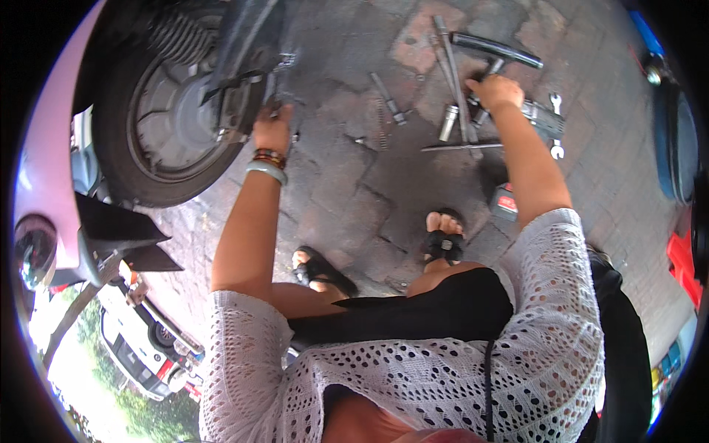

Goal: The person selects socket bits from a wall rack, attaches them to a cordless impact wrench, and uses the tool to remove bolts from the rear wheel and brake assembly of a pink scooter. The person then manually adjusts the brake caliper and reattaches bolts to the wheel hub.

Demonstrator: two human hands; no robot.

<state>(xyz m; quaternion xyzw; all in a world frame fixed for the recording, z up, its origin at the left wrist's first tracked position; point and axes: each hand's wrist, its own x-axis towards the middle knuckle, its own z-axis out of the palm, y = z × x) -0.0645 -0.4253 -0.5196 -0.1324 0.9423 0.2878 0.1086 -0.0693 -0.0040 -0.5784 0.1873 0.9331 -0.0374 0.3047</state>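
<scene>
On paving (pixel 332 199), a black T-handle (pixel 496 50) lies beyond the right hand (pixel 498 91).

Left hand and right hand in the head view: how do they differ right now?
The left hand is beside the wheel; the right hand is by the T-handle. The left hand's wrist wears a pale bangle and a bracelet; the right hand's wrist is bare. Both are ungloved, and neither grip shows clearly.
</scene>
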